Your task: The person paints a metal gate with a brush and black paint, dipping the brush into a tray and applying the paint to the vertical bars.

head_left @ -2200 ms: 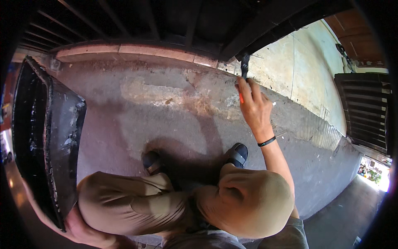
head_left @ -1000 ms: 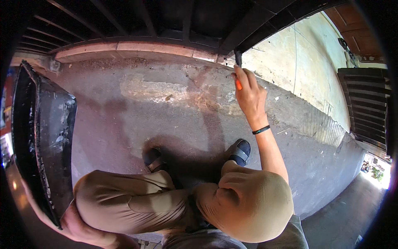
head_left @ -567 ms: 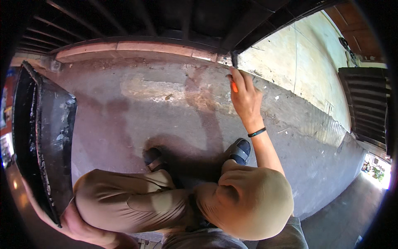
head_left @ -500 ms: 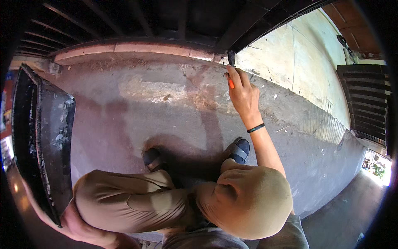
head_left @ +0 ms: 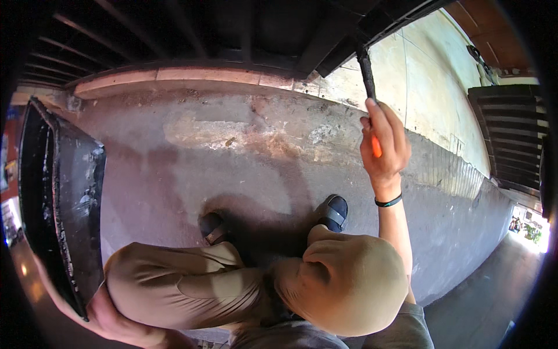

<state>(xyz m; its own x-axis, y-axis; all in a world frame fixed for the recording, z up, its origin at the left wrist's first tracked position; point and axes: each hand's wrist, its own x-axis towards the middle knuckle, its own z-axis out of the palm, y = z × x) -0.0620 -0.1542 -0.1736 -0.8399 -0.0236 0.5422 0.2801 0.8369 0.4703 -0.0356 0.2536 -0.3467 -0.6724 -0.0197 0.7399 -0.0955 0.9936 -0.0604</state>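
Observation:
My right hand is closed round a paintbrush, with an orange part of its handle showing below the fingers. The brush's black, paint-coated head reaches up to the lower edge of a black slatted metal gate, at its right corner, and seems to touch it. At the far left, a black paint tray with glossy smears on its wall stands tilted beside my knee. My left hand is at the tray's lower end and holds it; the fingers are mostly hidden behind it.
A pale curb runs under the gate. Beyond the right hand are a cream wall and another black slatted panel. My sandalled feet rest on the grey concrete floor, which carries pale patches. A bright opening lies far right.
My right hand has moved right with the paintbrush, from the gate's bottom corner to farther along its edge, and more of the brush shows. The left hand and the paint tray stay nearly still.

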